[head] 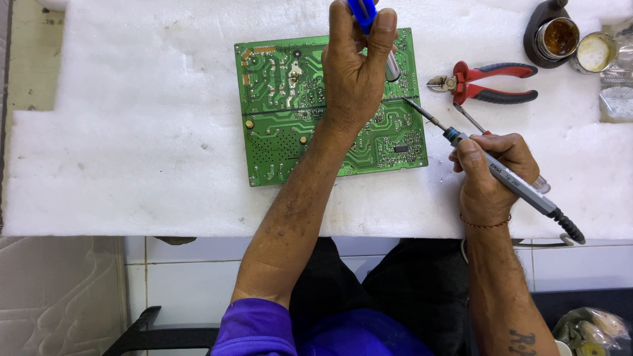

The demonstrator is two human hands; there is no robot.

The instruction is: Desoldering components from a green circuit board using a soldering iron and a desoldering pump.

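Note:
A green circuit board (283,112) lies solder side up on white foam padding (132,151). My left hand (353,72) rests over the board's upper right part, gripping a blue-handled desoldering pump (364,13) whose metal tip (393,68) points down at the board. My right hand (491,175) is off the board's right edge and holds a grey soldering iron (508,181). The iron's tip (412,105) reaches the board's right edge. A second thin metal tool (469,118) sticks out from the same hand.
Red-handled cutting pliers (484,84) lie on the foam to the right of the board. A black stand with a tin of brown flux (559,36) and a small open tin (593,53) sit at the top right. White floor tiles (191,270) show below the bench edge.

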